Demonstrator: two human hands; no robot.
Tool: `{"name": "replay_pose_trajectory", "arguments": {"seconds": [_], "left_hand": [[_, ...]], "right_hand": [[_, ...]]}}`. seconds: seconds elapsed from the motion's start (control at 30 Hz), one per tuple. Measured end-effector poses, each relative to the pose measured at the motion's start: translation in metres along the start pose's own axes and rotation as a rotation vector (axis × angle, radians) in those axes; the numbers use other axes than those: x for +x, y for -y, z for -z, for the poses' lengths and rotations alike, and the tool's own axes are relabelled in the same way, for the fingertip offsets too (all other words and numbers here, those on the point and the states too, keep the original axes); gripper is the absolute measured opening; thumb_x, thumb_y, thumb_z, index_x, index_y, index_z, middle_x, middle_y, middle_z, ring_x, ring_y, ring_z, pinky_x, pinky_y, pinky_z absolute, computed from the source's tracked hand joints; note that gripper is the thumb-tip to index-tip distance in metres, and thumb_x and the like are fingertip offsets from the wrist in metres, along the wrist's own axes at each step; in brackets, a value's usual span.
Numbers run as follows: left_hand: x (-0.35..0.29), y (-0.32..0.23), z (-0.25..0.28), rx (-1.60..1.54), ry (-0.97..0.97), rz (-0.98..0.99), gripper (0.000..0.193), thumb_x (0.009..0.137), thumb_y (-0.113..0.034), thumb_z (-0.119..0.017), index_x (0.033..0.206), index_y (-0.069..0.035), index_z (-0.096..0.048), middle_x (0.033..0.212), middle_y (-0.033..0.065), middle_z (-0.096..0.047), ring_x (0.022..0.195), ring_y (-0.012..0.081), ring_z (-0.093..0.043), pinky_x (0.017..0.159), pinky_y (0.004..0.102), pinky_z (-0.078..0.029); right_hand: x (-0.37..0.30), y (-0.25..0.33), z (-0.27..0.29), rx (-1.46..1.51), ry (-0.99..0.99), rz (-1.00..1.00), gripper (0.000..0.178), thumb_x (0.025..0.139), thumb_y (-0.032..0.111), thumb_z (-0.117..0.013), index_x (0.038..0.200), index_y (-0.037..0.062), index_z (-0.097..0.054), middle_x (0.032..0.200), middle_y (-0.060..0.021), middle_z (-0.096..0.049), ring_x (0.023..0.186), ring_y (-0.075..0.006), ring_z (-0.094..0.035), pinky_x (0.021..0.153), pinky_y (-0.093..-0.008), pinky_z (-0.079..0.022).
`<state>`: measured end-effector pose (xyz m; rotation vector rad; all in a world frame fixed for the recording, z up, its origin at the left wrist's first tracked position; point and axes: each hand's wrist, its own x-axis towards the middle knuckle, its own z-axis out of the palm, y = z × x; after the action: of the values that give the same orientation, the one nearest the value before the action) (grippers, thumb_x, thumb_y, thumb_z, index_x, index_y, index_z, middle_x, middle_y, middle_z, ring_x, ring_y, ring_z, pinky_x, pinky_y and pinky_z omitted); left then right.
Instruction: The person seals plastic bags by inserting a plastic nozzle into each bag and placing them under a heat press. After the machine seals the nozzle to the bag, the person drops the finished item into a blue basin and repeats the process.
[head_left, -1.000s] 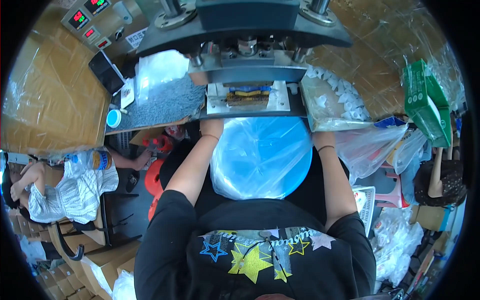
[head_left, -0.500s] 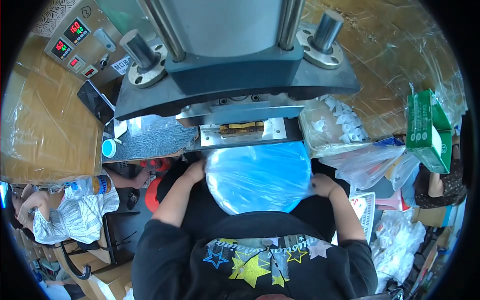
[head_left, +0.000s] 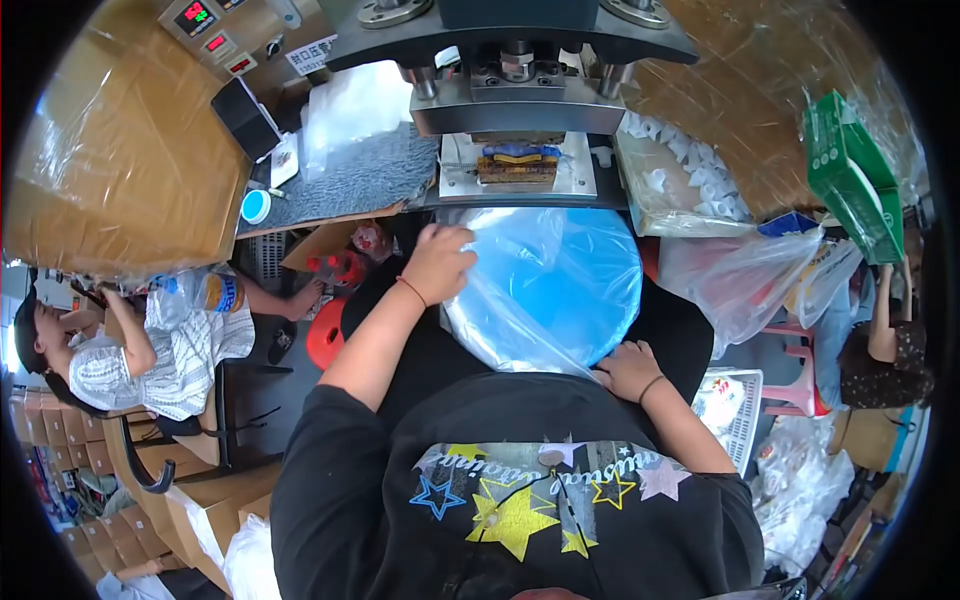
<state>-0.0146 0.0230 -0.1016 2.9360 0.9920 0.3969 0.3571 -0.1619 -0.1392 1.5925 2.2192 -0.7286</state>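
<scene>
A round, bright blue tub or basin (head_left: 590, 285), wrapped in a clear plastic bag (head_left: 500, 325), rests on my lap under the press. My left hand (head_left: 437, 265) is at the bag's left side, fingers curled onto the loose plastic. At the near right rim, my right hand (head_left: 628, 370) pinches the edge of the bag. Just beyond the tub, the press's metal bar (head_left: 520, 118) hangs above a plate with a brown block (head_left: 517, 170), on which something blue lies.
A blue-grey mat (head_left: 375, 165) carries clear film and an open white jar (head_left: 256, 206). White scraps (head_left: 690, 165) lie right of the press. A green box (head_left: 850, 170) and plastic bags (head_left: 735, 275) are at the right. Another person (head_left: 165, 345) sits at the left.
My view has shifted, so the press sits higher in it. My left hand has moved up over the bag's left side; my right hand has come down to the near rim. The press bar's underside looks clear of the block.
</scene>
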Motion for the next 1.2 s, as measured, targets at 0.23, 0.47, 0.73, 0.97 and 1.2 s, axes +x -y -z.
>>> {"name": "replay_pose_trajectory", "arguments": {"seconds": [0.23,0.47,0.73,0.97,1.2], "left_hand": [[-0.082,0.037,-0.069,-0.225,0.392,0.438,0.023,0.076,-0.012,-0.06,0.097,-0.012,-0.069,0.108,0.0083,-0.064,0.116,0.0268,-0.057,0.094,0.0477,-0.041],[-0.074,-0.028,-0.076,-0.078,0.823,0.319,0.034,0.085,-0.014,-0.054,0.117,-0.008,-0.067,0.122,0.0152,-0.066,0.117,0.0315,-0.061,0.095,0.0406,-0.048],[-0.092,-0.001,-0.147,-0.69,0.646,0.725,0.029,0.091,-0.019,-0.057,0.114,-0.006,-0.069,0.116,0.0147,-0.068,0.112,0.0291,-0.063,0.092,0.0384,-0.049],[-0.066,0.019,0.046,-0.699,0.243,0.395,0.025,0.092,-0.02,-0.061,0.104,0.0,-0.068,0.093,0.0161,-0.068,0.091,0.0341,-0.065,0.083,0.04,-0.051],[0.012,0.092,0.109,0.067,-0.457,0.502,0.054,0.094,-0.033,-0.061,0.139,-0.006,-0.049,0.143,0.0246,-0.047,0.13,0.0392,-0.047,0.106,0.0465,-0.039]], "right_hand": [[0.043,0.017,-0.041,-0.027,0.253,-0.162,0.054,0.097,0.045,-0.04,0.146,0.0241,-0.047,0.158,-0.0127,-0.033,0.146,-0.0357,-0.026,0.113,-0.063,-0.015],[0.051,0.045,-0.016,-0.026,0.29,-0.263,0.072,0.096,0.059,-0.028,0.157,0.0213,-0.023,0.164,-0.0101,-0.018,0.152,-0.0342,-0.01,0.117,-0.0614,-0.011],[0.069,0.055,0.012,0.145,0.061,-0.314,0.079,0.093,0.066,-0.033,0.157,0.0224,-0.024,0.164,-0.0019,-0.022,0.152,-0.0279,-0.013,0.119,-0.0552,-0.015],[-0.005,-0.004,0.082,0.568,0.203,0.373,0.04,0.092,0.023,-0.064,0.13,0.0099,-0.062,0.124,-0.0188,-0.065,0.115,-0.0314,-0.063,0.102,-0.0392,-0.046],[0.039,-0.023,0.258,0.141,-1.108,0.014,0.019,0.089,0.015,-0.065,0.103,0.0014,-0.066,0.093,-0.018,-0.067,0.083,-0.0348,-0.065,0.072,-0.0393,-0.05]]}}
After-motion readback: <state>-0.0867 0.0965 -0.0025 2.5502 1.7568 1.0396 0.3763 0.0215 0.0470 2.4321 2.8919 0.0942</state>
